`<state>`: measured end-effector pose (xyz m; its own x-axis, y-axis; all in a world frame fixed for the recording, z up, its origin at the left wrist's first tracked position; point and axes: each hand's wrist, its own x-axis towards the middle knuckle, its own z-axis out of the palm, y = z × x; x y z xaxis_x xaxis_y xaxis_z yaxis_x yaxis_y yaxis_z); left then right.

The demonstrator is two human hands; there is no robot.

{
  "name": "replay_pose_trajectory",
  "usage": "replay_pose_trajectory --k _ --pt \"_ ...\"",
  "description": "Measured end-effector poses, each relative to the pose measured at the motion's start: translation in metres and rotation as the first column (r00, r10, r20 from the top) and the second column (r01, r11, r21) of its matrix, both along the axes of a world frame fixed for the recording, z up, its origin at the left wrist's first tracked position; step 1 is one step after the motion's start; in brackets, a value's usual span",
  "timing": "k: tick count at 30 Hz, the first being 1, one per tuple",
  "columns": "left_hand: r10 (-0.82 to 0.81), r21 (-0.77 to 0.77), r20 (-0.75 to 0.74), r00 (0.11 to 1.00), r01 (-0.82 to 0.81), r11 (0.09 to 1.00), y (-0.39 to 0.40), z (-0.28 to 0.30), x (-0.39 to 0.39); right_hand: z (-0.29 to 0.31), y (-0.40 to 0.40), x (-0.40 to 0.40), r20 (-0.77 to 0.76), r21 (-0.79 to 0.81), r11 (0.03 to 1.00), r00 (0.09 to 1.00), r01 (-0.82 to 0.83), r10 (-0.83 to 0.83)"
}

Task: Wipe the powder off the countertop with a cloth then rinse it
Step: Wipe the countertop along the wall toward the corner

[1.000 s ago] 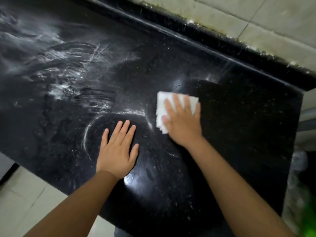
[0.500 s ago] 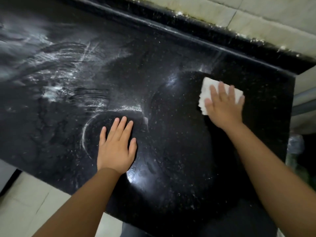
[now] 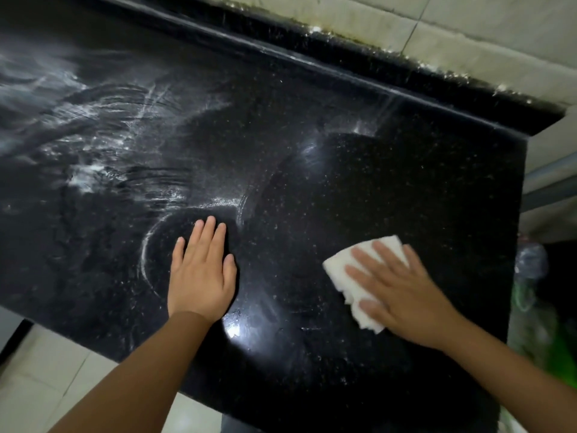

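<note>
Two hands lie on the black countertop (image 3: 374,189). The left hand (image 3: 201,273) rests flat, fingers together; the right hand (image 3: 402,292), fingers spread, presses one folded white cloth (image 3: 343,270) near the front edge. White powder (image 3: 93,145) streaks the left side.

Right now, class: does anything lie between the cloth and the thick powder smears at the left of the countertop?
Yes. The left hand rests flat on the countertop, between the cloth under the right hand and the powder. Nothing else visible blocks the way.
</note>
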<state>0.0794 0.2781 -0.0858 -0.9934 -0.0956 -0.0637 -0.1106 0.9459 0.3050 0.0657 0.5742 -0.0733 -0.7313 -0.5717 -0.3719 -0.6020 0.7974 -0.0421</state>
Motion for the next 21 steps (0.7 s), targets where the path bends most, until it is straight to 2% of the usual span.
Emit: replay_pose_trajectory --k 3,4,6,9,11,13,15,16,18,21 --pt "0.006 0.000 -0.002 1.000 -0.006 1.000 0.002 0.000 0.000 0.011 0.005 -0.039 -0.011 0.048 0.955 0.956 0.292 -0.292" --pt "0.009 0.003 -0.002 1.000 -0.009 1.000 0.002 0.000 -0.001 0.014 -0.004 -0.053 0.045 0.056 0.922 0.921 0.384 -0.386" --pt "0.015 0.010 -0.006 1.000 -0.015 1.000 0.001 0.001 -0.001 0.013 -0.034 -0.078 0.062 0.059 0.877 0.875 0.477 -0.481" --pt "0.025 0.006 0.000 1.000 -0.025 1.000 0.001 0.002 -0.001 0.011 -0.091 -0.090 0.037 -0.048 0.880 0.881 0.472 -0.471" --pt "0.031 0.001 0.008 0.999 -0.031 1.000 0.002 0.004 -0.002 0.005 -0.112 -0.069 0.047 -0.133 0.907 0.917 0.399 -0.396" --pt "0.031 -0.007 0.026 0.999 -0.031 1.000 0.003 0.005 -0.003 0.008 -0.105 -0.040 0.091 -0.113 0.946 0.951 0.304 -0.295" --pt "0.037 -0.015 0.035 0.999 -0.036 0.999 0.004 0.005 -0.003 0.007 -0.070 -0.031 0.064 -0.039 0.942 0.942 0.333 -0.330" --pt "0.032 -0.027 0.041 0.999 -0.031 0.999 0.005 0.006 -0.003 0.007 -0.049 -0.037 0.025 -0.003 0.908 0.908 0.419 -0.419" --pt "0.016 -0.041 0.048 0.999 -0.014 0.999 0.006 0.006 -0.002 0.011 -0.009 -0.060 -0.032 0.062 0.781 0.783 0.622 -0.621" --pt "0.010 -0.041 0.056 0.998 -0.008 0.999 0.004 0.008 -0.003 0.017 0.015 -0.110 -0.015 -0.028 0.567 0.567 0.823 -0.824"
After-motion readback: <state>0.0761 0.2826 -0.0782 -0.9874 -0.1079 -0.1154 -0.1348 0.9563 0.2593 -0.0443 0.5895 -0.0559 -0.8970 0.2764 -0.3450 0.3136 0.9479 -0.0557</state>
